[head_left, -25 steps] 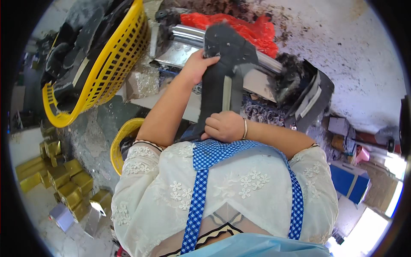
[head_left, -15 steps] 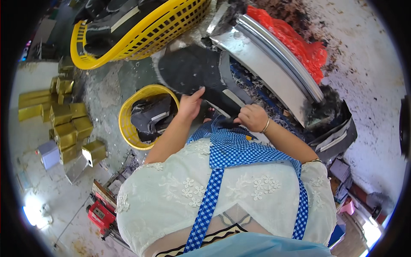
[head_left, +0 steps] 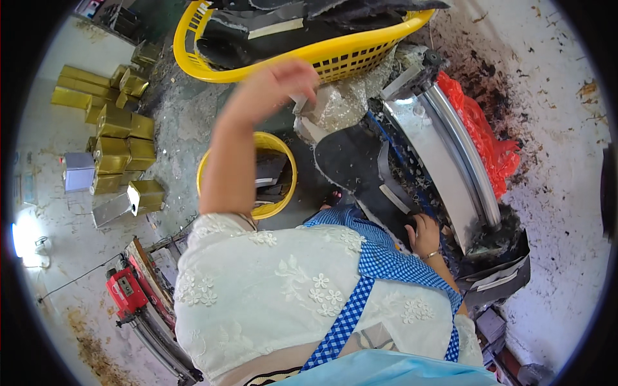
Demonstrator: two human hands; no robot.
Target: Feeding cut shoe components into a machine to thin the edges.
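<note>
My left hand (head_left: 293, 78) is lifted in front of the large yellow basket (head_left: 254, 72), blurred by motion. Its fingers look apart and I see nothing in them. Lower right, my right hand (head_left: 425, 235) closes on the near end of a dark grey fabric piece (head_left: 351, 157). That piece has a broad rounded far part and a pale strip near my fingers. It lies across my lap, beside the metal machine arm (head_left: 428, 138). More dark fabric pieces (head_left: 222, 42) with pale strips fill the large basket.
A small round yellow basket (head_left: 293, 186) holding dark pieces stands left of my lap, partly behind my left forearm. Red plastic (head_left: 492, 151) lies beyond the machine arm. Gold tins (head_left: 116, 151) are stacked at left. A folded dark piece (head_left: 496, 283) sits at right.
My left hand has let go of the dark fabric piece and swung up toward the large basket. My right hand stays on the piece. The view has shifted, so surroundings appear further right.
</note>
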